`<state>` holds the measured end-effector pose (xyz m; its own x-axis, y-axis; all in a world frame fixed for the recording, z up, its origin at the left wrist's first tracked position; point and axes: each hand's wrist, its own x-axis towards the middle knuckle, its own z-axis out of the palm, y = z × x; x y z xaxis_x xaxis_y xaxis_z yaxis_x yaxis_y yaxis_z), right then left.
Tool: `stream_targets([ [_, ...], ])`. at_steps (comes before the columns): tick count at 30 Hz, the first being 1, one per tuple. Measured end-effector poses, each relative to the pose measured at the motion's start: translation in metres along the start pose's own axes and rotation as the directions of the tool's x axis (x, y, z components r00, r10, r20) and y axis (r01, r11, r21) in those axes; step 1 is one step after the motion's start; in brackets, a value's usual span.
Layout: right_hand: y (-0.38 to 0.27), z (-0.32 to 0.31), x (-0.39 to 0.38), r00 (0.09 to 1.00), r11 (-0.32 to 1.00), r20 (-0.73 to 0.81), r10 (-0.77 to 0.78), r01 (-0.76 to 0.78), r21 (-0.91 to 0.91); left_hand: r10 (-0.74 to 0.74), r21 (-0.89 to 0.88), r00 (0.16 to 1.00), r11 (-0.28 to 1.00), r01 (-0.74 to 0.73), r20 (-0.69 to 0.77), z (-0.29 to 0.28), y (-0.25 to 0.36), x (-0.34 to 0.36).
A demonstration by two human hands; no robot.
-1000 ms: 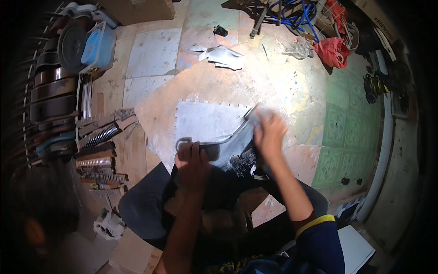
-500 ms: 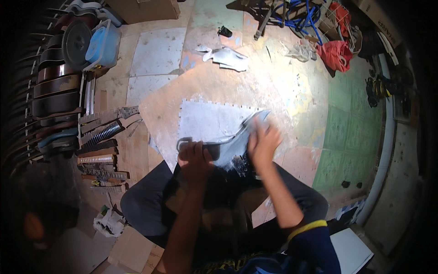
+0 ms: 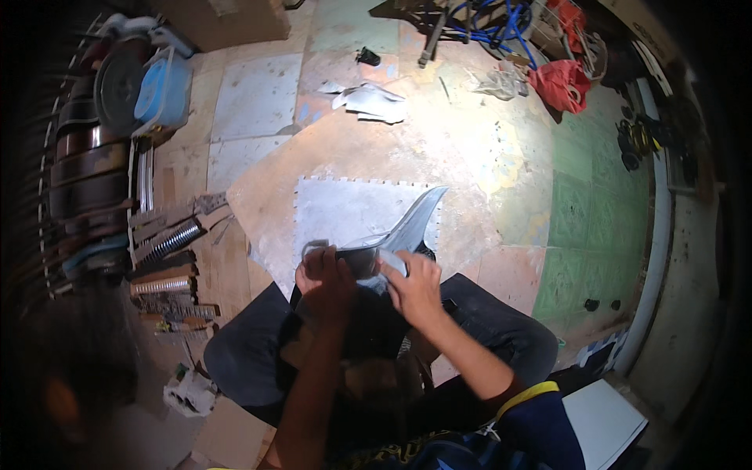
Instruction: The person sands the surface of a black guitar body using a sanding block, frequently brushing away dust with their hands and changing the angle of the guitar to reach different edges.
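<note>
A dark guitar body with a pointed, grey, scuffed horn rests across my lap. My left hand is wrapped over its edge, gripping it. My right hand holds a pale grey pad pressed on the body just right of my left hand; the pad is partly hidden by my fingers. Beyond the horn lies a pale mat with toothed edges, on a larger tan board. The lower part of the body is in shadow and partly hidden by my arms.
Stacked guitar bodies, a blue tub and guitar necks line the left. Crumpled white sheets lie ahead. Blue hoses, a red bag and black-yellow cables sit toward the upper right.
My right hand has moved down and left from the horn's tip toward my left hand, taking the pad along and uncovering the horn. My left hand stays on the body's edge.
</note>
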<state>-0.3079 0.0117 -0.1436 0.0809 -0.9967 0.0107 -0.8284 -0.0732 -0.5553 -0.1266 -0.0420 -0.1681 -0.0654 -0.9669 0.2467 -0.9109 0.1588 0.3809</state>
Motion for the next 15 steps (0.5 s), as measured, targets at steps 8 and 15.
stream_targets([
  [8,0.01,0.012,0.021,0.952,0.932,-0.193,0.236,-0.278,-0.231,-0.005,-0.018,0.999,1.0,0.005,0.048,0.0,0.005,0.003],
  [15,0.047,-0.026,0.061,0.933,0.951,-0.26,0.247,-0.285,-0.119,-0.019,0.048,0.998,0.999,0.016,0.065,-0.002,0.012,-0.001],
])
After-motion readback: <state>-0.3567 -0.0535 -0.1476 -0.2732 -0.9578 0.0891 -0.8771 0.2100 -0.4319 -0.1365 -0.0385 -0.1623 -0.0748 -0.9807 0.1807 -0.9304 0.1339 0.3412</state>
